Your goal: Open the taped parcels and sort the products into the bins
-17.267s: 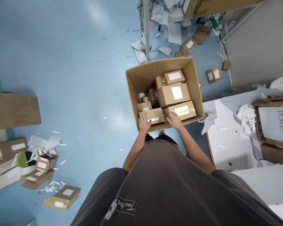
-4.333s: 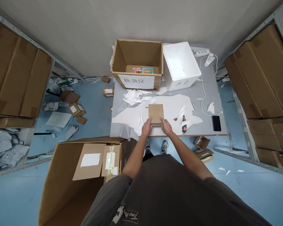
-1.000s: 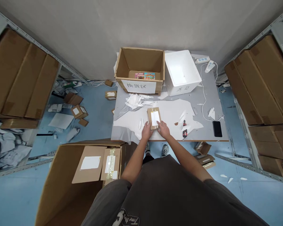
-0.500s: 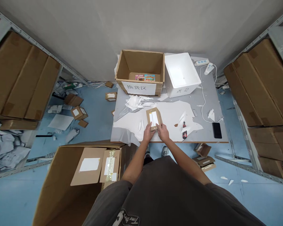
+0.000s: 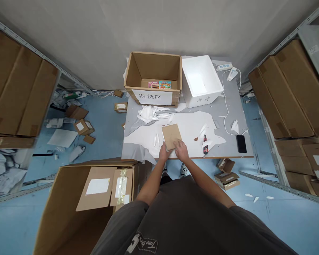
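Note:
A small cardboard box (image 5: 171, 136) is held over the near edge of the table, its plain brown face turned up. My left hand (image 5: 164, 153) is closed on its lower left corner, the fingers partly hidden beneath it. At the lower right corner my right hand (image 5: 182, 150) grips the box, with fingertips bent onto the brown face. White paper (image 5: 188, 124) lies under and around the box. To the right of my right hand rests a red and black utility knife (image 5: 205, 145), beside torn white scraps.
A labelled carton (image 5: 154, 96) with colourful packs inside stands at the back, beside a white foam box (image 5: 202, 101). A phone (image 5: 241, 143) and white cable are on the right. A large open carton (image 5: 50, 202) stands at my left. Small boxes (image 5: 227, 180) lie on the floor.
The small box has been turned over: its white-labelled face showed before, and a plain brown face shows now. My right fingers have moved onto that face. The camera view has shifted slightly.

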Available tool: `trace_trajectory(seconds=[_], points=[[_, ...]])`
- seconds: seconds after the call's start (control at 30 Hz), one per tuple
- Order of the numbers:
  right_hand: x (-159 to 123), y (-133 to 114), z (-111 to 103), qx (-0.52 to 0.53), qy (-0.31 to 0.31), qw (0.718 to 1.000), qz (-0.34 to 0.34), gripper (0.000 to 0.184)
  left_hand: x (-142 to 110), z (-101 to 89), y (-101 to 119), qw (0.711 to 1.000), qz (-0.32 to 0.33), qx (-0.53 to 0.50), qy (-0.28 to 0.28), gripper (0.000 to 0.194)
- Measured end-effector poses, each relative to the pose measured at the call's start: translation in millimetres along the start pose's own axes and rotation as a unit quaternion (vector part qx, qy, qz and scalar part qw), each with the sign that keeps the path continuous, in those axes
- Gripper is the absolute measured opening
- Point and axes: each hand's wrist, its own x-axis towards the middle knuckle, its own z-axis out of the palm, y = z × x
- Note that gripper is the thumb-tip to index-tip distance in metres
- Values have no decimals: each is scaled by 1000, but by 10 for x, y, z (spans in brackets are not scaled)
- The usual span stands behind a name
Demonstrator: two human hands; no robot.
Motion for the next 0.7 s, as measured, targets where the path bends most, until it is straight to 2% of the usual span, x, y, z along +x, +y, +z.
trace_trajectory(seconds=[0.1,0.23,0.37,0.5,0.7], points=[[24,191,-68,5,-10,996,91,75,-18,-38,107,998,44,41,11,108],[72,329,-68,52,-68,992,90,74,-18,-32,242,995,40,94,-6,87],[121,292,32,55,-61,991,109,69,-7,15,257,993,20,115,-11,78],[100,292,134,56,-4,995,86,64,3,48,203,993,35,114,11,82],[-96,294,123,48,169,984,0,47,116,28,151,995,89,40,19,91]])
